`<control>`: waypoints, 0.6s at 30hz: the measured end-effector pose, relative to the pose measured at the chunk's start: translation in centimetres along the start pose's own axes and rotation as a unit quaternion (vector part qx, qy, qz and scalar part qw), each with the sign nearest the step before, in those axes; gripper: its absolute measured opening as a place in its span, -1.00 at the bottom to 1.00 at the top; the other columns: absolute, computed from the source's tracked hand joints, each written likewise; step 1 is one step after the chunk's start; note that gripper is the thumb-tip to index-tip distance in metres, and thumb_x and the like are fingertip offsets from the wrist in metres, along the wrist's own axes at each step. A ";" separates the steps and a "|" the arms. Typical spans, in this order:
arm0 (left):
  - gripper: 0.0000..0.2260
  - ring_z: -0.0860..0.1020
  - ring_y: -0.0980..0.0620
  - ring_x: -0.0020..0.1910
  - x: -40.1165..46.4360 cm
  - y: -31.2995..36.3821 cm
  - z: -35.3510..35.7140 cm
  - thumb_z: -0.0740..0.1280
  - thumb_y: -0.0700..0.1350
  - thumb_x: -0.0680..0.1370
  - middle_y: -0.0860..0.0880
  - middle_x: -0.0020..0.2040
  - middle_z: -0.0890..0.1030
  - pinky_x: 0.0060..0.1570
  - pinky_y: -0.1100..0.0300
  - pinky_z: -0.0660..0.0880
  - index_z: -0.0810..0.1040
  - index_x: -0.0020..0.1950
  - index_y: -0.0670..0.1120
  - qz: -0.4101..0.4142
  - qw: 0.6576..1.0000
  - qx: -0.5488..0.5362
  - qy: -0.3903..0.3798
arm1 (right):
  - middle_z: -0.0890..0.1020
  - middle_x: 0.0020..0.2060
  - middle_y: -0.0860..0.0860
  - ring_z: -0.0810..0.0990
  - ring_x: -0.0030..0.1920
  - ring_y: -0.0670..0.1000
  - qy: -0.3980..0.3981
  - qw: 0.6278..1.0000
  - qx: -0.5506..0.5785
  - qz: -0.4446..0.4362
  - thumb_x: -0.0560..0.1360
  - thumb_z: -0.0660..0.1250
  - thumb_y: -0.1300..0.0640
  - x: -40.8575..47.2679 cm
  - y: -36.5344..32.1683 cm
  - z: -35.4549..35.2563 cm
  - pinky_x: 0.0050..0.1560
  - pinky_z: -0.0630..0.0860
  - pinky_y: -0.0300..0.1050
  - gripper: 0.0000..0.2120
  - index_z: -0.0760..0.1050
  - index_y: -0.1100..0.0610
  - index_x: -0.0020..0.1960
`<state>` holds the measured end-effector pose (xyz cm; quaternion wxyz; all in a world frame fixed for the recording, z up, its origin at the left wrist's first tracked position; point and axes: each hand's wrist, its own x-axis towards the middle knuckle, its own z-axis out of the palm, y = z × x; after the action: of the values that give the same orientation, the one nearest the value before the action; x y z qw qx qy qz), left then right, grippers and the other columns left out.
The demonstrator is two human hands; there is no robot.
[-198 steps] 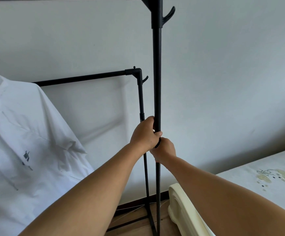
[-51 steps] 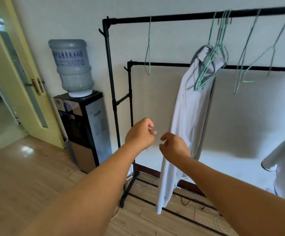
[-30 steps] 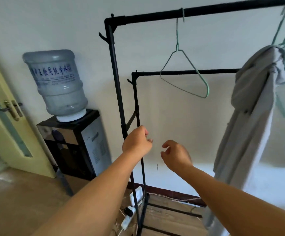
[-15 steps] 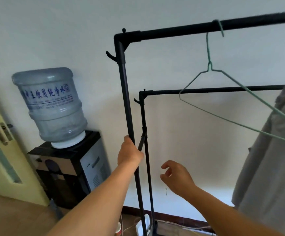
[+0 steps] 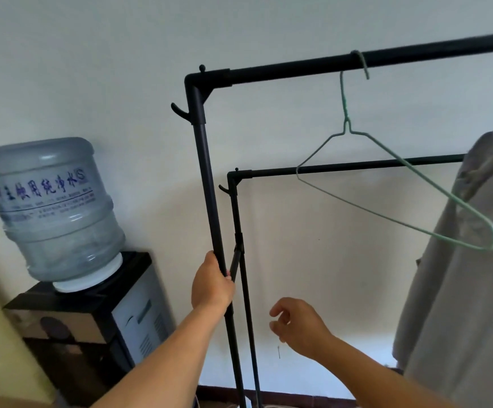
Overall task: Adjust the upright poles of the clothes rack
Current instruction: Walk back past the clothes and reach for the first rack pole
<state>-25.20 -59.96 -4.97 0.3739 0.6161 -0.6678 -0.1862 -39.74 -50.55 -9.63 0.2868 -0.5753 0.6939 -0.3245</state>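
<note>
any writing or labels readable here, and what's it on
"主饮用纯净水": large blue characters on the water bottle label; the first character is uncertain.
"S": boxed mark at the right end of that line.
Small blue print under those characters: too blurred to read.
Water dispenser front: no legible text.
Clothes rack pole, hanger: none.

Open space lies right of the near upright pole, between it and the hanging grey garment; the right hand sits there, clear of everything. Obstacles: the far upright pole just behind, a short brace joining the two poles, and the green wire hanger overhead. Left of the pole, the water dispenser and its bottle narrow the gap.
</note>
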 end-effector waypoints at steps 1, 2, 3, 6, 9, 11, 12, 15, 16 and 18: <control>-0.81 0.60 -0.13 -0.10 -0.1 0.3 0.0 0.29 -0.26 0.49 -0.07 -0.12 0.57 -0.15 -0.01 0.57 0.39 0.08 -0.13 -0.005 1.000 0.015 -0.002 | 0.57 -0.27 -0.04 0.60 -0.25 -0.03 0.002 1.000 0.005 0.003 0.49 0.36 0.11 0.1 0.0 0.0 -0.31 0.45 -0.32 -0.92 0.49 -0.02 -0.04; -0.78 0.60 -0.15 -0.08 -0.1 0.6 0.0 0.28 -0.26 0.49 -0.10 -0.08 0.57 -0.21 0.01 0.54 0.36 0.10 -0.15 -0.014 1.000 0.027 -0.004 | 0.57 -0.27 -0.03 0.61 -0.23 -0.02 0.003 1.000 0.007 0.006 0.49 0.36 0.11 0.2 -0.2 -0.1 -0.31 0.45 -0.31 -0.92 0.49 -0.01 -0.03; -0.75 0.60 -0.17 -0.06 -0.3 0.8 0.1 0.28 -0.25 0.49 -0.13 -0.03 0.58 -0.25 0.04 0.50 0.32 0.12 -0.15 -0.027 0.999 0.038 -0.005 | 0.58 -0.26 -0.03 0.61 -0.22 -0.01 0.003 1.000 0.008 0.006 0.49 0.36 0.10 0.3 -0.3 0.0 -0.30 0.46 -0.30 -0.91 0.50 0.00 -0.02; -0.68 0.61 -0.19 -0.04 -1.1 1.3 0.2 0.30 -0.23 0.49 -0.19 0.11 0.59 -0.30 0.05 0.48 0.25 0.17 -0.15 -0.065 0.997 0.047 -0.004 | 0.58 -0.23 -0.03 0.64 -0.16 0.01 0.005 1.000 0.002 0.002 0.49 0.36 0.09 0.6 -1.0 -0.1 -0.26 0.48 -0.28 -0.87 0.52 0.03 0.04; -0.66 0.62 -0.20 -0.07 -1.7 1.3 0.1 0.31 -0.21 0.49 -0.20 0.14 0.58 -0.29 0.02 0.54 0.22 0.16 -0.13 -0.083 0.996 0.038 0.001 | 0.59 -0.20 -0.03 0.65 -0.12 0.04 0.007 1.000 0.002 0.002 0.49 0.35 0.09 0.6 -1.4 -0.3 -0.23 0.49 -0.26 -0.85 0.53 0.04 0.06; -0.67 0.61 -0.21 -0.06 -2.1 1.4 0.0 0.30 -0.18 0.50 -0.20 0.14 0.58 -0.22 -0.04 0.58 0.21 0.15 -0.13 -0.101 0.995 0.021 0.011 | 0.60 -0.17 -0.01 0.65 -0.11 0.05 0.007 1.000 0.000 0.002 0.49 0.35 0.09 0.5 -1.4 -0.5 -0.19 0.51 -0.22 -0.82 0.53 0.05 0.08; -0.67 0.61 -0.23 -0.05 -2.4 1.5 0.0 0.30 -0.16 0.50 -0.20 0.15 0.57 -0.19 -0.07 0.59 0.21 0.15 -0.12 -0.109 0.994 0.012 0.018 | 0.60 -0.16 -0.01 0.65 -0.11 0.05 0.007 1.000 0.000 0.003 0.49 0.35 0.10 0.4 -1.5 -0.7 -0.19 0.51 -0.22 -0.82 0.53 0.06 0.09; -0.62 0.59 -0.27 0.03 -3.4 2.3 0.0 0.33 -0.13 0.49 -0.21 0.22 0.53 -0.16 -0.06 0.57 0.21 0.19 -0.13 -0.120 0.991 -0.017 0.050 | 0.59 -0.18 -0.01 0.62 -0.17 0.03 0.012 1.000 -0.001 -0.002 0.49 0.35 0.11 0.3 -1.5 -1.0 -0.25 0.45 -0.25 -0.81 0.53 0.07 0.09; -0.58 0.57 -0.28 0.07 -3.7 2.9 0.1 0.34 -0.13 0.49 -0.22 0.25 0.50 -0.17 -0.03 0.54 0.20 0.22 -0.14 -0.118 0.991 -0.026 0.065 | 0.59 -0.19 -0.01 0.60 -0.20 0.02 0.013 1.000 -0.001 -0.004 0.49 0.34 0.11 0.2 -1.6 -1.1 -0.26 0.44 -0.25 -0.81 0.53 0.07 0.09; -0.49 0.50 -0.29 0.17 -4.1 4.3 0.1 0.37 -0.11 0.48 -0.22 0.30 0.44 -0.12 -0.07 0.49 0.18 0.30 -0.17 -0.114 0.988 -0.043 0.095 | 0.59 -0.21 0.00 0.58 -0.23 0.01 0.014 1.000 0.005 -0.010 0.49 0.34 0.11 0.0 -1.8 -1.4 -0.26 0.44 -0.24 -0.81 0.52 0.07 0.09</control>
<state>-28.39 -55.34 -3.12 0.4378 0.6868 -0.5457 -0.1969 -39.70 -50.61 -7.34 0.2766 -0.5760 0.6906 -0.3387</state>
